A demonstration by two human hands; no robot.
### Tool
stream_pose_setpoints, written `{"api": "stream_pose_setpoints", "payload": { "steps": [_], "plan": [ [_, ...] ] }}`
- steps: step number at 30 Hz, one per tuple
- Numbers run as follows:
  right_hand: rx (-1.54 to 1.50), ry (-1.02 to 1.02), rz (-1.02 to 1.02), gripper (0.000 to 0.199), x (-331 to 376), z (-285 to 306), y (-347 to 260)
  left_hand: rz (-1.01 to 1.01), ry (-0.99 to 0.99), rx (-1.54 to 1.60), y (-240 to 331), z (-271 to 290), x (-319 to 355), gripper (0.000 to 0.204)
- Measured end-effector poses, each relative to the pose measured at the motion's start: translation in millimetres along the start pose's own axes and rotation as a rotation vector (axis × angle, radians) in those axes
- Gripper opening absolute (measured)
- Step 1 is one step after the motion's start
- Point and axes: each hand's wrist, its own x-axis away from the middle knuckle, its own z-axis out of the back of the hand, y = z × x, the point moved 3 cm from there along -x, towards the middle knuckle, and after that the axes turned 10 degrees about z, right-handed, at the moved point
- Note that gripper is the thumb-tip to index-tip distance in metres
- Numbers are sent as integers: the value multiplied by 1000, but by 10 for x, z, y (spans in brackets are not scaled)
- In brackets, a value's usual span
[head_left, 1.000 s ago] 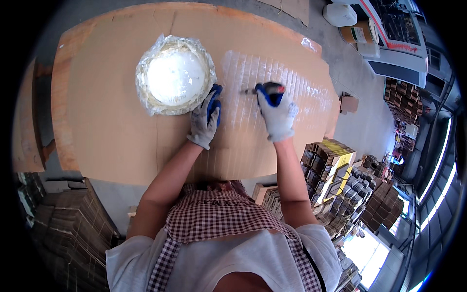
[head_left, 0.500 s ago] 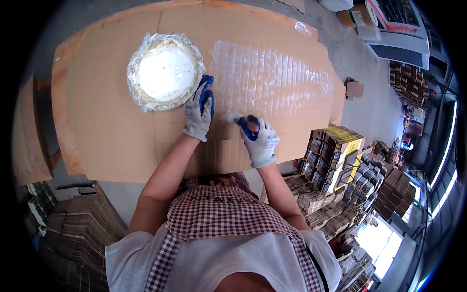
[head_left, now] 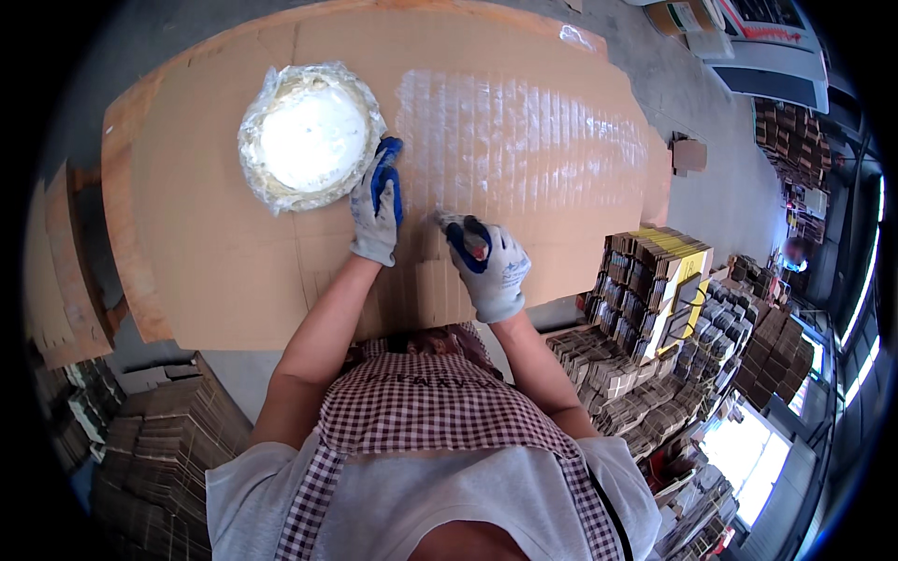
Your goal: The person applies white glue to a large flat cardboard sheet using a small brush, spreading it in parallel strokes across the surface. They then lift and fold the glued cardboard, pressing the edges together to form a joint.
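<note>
A large sheet of brown cardboard [head_left: 210, 266] lies in front of me. My right hand [head_left: 493, 271], in a white and blue work glove, is closed around a brush [head_left: 449, 221]; its tip meets the cardboard and most of its handle is hidden. My left hand [head_left: 376, 210], gloved alike, rests on the sheet with fingers stretched out, next to a round tub [head_left: 254, 140]. Crumpled clear plastic covers the tub's rim, and bright white stuff [head_left: 316, 136] is inside. Shiny, whitish wet stripes [head_left: 514, 140] coat the sheet to the right of the tub.
Under the cardboard, a wooden board [head_left: 131, 224] shows along its edges. Bundled cardboard stacks stand at the right [head_left: 645, 280] and lower left [head_left: 154, 449]. Another wooden board [head_left: 56, 271] is at the far left. A brown drum [head_left: 675, 17] stands at the upper right.
My right hand has moved slightly left with the brush, its wrist turned a little. My left hand stays beside the tub. The whole view has shifted slightly.
</note>
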Motion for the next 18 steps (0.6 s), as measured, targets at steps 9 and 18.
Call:
{"api": "stream_pose_setpoints", "payload": {
  "steps": [9,18],
  "plan": [
    [6,-38,48,45,-15,-147,-84,-23,-24,1,12,-13,-15,47],
    [-14,-35,141,43,-58,-169,-46,-10,-15,-5,28,-7,-8,45]
  ]
}}
